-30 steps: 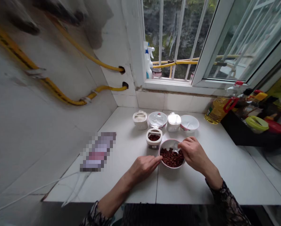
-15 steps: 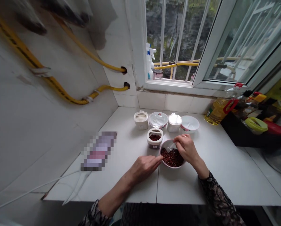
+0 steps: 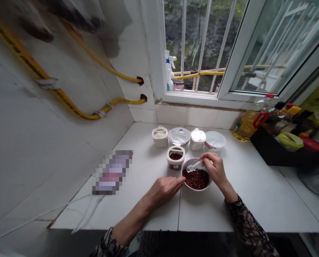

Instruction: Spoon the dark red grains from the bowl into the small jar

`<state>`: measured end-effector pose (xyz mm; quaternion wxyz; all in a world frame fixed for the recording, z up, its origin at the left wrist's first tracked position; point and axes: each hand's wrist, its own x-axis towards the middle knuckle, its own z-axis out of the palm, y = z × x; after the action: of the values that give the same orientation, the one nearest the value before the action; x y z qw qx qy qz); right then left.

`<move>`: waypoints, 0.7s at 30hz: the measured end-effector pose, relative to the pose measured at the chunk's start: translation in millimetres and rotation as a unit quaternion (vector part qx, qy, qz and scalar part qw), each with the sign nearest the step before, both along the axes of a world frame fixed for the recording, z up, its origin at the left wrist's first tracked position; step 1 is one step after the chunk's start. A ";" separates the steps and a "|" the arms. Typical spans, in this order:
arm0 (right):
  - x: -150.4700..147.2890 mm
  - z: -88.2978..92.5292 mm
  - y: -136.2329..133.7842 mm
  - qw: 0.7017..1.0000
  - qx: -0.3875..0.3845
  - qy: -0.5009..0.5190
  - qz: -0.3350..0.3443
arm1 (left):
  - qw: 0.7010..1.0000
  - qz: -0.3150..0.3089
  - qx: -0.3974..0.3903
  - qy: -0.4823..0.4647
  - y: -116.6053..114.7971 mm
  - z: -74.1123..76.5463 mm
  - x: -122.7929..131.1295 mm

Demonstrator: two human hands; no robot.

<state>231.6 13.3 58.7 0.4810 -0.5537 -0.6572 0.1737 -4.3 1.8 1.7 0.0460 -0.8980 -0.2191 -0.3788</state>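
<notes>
A white bowl [image 3: 185, 165] on the counter holds dark red dried flakes or bits [image 3: 197, 179]. My right hand [image 3: 214, 167] is closed around the handle of a small white plastic spoon [image 3: 193, 166], whose scoop end is over the left part of the bowl, just above the red bits. My left hand [image 3: 165, 191] lies with fingers stretched out, the tips touching the bowl's left side. Just behind the bowl stands a seasoning jar [image 3: 176, 162] with its clear lid raised and similar red bits inside.
Behind are a lidded jar of pale contents [image 3: 160, 137], a white bowl with a clear cover [image 3: 179, 135], another white jar [image 3: 198, 139] and a white bowl [image 3: 215, 140]. An oil bottle [image 3: 245, 126] and a black condiment box [image 3: 268, 150] stand right. A blurred-out flat object [image 3: 112, 173] lies left.
My right hand has shifted slightly up and right, and the spoon's scoop has lifted a little and moved left over the bowl. My left hand stays at the bowl's side.
</notes>
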 end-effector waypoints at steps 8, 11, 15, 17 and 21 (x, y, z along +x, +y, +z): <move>-0.3 -1.2 1.8 0.982 -0.088 0.165 0.000 | 1.000 -0.010 -0.022 -0.009 0.0 2.0 0.2; 1.2 -0.6 4.3 0.966 -0.116 0.231 -0.010 | 1.000 -0.010 -0.020 -0.019 0.9 -0.1 0.7; -6.7 5.3 6.6 0.971 -0.066 0.230 -0.006 | 0.999 -0.010 -0.018 -0.025 1.8 -1.2 1.9; -15.7 9.2 6.9 0.984 -0.013 0.179 -0.001 | 1.000 -0.009 -0.018 -0.024 1.7 0.2 2.5; -34.4 12.6 7.4 0.993 0.112 -0.016 0.034 | 1.000 -0.005 -0.016 -0.020 0.6 4.3 3.2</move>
<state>197.2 20.6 71.4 0.5231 -0.4765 -0.6985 0.1067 -1.1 2.4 6.0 0.0255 -0.8919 -0.2210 -0.3938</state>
